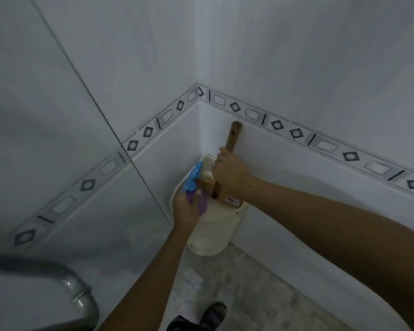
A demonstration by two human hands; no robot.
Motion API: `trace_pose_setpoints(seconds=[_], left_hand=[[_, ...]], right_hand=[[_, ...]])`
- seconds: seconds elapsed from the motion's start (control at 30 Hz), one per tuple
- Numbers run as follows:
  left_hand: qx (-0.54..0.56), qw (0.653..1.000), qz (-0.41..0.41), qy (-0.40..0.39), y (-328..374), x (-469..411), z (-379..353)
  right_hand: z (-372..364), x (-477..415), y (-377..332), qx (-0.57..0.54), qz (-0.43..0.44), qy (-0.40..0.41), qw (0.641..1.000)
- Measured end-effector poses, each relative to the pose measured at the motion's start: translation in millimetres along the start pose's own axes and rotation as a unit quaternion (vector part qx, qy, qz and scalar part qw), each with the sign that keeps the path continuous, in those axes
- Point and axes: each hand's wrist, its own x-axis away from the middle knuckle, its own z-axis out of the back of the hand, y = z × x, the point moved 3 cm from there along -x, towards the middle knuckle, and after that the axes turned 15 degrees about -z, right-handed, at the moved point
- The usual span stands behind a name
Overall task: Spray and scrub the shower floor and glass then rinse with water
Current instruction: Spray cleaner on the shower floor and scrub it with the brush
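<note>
Over bucket (210, 235): left hand (185, 211) gripping spray bottle (194, 185), right hand (230, 173) gripping brush handle (233, 137); could snag rim, tipping bucket.

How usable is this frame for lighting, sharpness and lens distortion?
Head view: dim, flat, bluish light with no glare; soft and smeared throughout, so the spray bottle in the left hand and the brush handle in the right hand lack detail; wide-angle bending curves the tile border; the pipe at lower left is blurred.
</note>
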Motion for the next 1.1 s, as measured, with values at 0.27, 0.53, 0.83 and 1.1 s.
trace_pose_setpoints(seconds=[0.27, 0.53, 0.83, 1.1], left_hand=[[-0.074, 0.994, -0.03, -0.073, 36, 16, -7], [-0.024, 0.981, -0.043, -0.19, 85, 57, -97], [0.043, 0.896, -0.069, -0.436, 162, 194, -230], [-0.073, 0.768, -0.148, -0.62, 154, 364, -311]], right_hand=[[15, 22, 17, -0.078, -0.089, -0.141, 0.983], [-32, 138, 75, -0.214, -0.201, -0.279, 0.914], [-128, 372, 99, -0.312, -0.451, -0.408, 0.73], [-224, 599, 46, -0.381, -0.614, -0.474, 0.503]])
